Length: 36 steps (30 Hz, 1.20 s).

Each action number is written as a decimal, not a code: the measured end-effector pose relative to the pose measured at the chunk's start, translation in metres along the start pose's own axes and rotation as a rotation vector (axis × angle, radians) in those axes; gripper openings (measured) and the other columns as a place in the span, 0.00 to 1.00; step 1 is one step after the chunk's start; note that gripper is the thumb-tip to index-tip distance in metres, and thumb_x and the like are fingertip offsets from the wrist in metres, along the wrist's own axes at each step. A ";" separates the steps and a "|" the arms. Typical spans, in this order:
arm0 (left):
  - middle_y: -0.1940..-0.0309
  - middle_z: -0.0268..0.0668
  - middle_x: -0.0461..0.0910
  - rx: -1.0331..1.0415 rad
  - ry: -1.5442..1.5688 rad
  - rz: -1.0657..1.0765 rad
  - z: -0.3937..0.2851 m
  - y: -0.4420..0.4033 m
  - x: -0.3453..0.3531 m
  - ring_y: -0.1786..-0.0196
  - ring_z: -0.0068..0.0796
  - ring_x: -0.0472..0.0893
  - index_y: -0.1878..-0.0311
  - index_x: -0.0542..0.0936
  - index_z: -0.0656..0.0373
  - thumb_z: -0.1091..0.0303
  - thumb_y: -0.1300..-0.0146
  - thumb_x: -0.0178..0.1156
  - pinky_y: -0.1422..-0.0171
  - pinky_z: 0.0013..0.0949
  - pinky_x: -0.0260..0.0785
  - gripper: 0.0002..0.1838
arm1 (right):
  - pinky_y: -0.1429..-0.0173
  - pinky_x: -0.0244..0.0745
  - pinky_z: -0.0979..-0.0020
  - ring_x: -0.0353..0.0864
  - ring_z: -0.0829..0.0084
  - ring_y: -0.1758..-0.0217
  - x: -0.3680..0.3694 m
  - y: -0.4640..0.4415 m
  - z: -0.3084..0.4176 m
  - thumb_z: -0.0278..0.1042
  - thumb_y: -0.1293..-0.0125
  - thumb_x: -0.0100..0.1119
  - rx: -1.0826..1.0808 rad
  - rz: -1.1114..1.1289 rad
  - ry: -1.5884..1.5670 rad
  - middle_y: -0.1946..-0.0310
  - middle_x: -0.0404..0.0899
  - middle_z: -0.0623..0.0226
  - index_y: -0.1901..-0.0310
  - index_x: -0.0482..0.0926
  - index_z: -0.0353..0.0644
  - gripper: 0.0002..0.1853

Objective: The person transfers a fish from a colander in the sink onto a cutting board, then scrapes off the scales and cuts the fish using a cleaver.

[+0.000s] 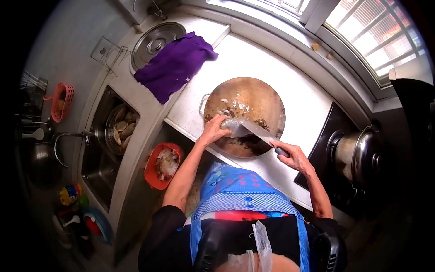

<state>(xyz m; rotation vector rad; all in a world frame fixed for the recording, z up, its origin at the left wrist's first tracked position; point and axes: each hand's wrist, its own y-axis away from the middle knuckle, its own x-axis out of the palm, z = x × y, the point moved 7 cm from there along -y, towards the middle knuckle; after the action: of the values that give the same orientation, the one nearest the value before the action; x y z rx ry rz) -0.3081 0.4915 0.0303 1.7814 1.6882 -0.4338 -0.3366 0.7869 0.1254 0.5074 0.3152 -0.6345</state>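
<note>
My left hand (214,130) is closed on a pale, greyish piece of food (233,126) over the round wooden cutting board (265,97); its exact kind I cannot make out. In my right hand (294,157) is the dark handle of a kitchen knife (260,131). The wide blade slants up and left, its far end beside the pale piece; whether the edge touches it is hard to tell. Dark scraps (262,123) and small whitish bits lie on the board around the blade. The board's near part is shaded and partly hidden by the knife.
A red bin (157,183) of pale scraps hangs below the counter edge at left. Beyond it, a colander (111,136) of pale pieces stands in the sink (102,174). A purple cloth (176,65) partly covers a metal lid (155,43). On the right, a lidded pot (355,154) sits on the stove.
</note>
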 end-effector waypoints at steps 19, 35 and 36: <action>0.42 0.42 0.72 0.551 -0.152 -0.157 -0.022 0.018 -0.021 0.38 0.47 0.71 0.50 0.74 0.60 0.87 0.58 0.51 0.31 0.47 0.59 0.26 | 0.50 0.75 0.73 0.81 0.73 0.57 -0.004 0.050 -0.004 0.24 0.44 0.56 0.093 -0.175 -0.175 0.52 0.83 0.61 0.37 0.75 0.50 0.29; 0.39 0.48 0.63 0.065 -0.271 -0.526 -0.002 0.019 0.021 0.35 0.50 0.60 0.36 0.67 0.60 0.66 0.32 0.52 0.31 0.51 0.50 0.22 | 0.66 0.73 0.61 0.74 0.60 0.70 0.012 0.020 -0.047 0.18 0.44 0.57 -0.132 0.005 0.705 0.68 0.70 0.59 0.36 0.70 0.73 0.37; 0.39 0.48 0.63 0.065 -0.279 -0.527 -0.002 0.018 0.020 0.36 0.50 0.60 0.36 0.68 0.60 0.67 0.32 0.52 0.32 0.51 0.51 0.22 | 0.66 0.73 0.61 0.74 0.60 0.70 0.009 0.016 -0.048 0.18 0.44 0.57 -0.134 0.006 0.704 0.68 0.70 0.59 0.36 0.70 0.73 0.37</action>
<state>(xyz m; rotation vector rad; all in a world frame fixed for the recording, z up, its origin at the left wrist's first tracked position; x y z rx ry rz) -0.2890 0.5082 0.0229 1.2251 1.9372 -0.9267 -0.3257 0.8191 0.0868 0.5916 1.0133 -0.4065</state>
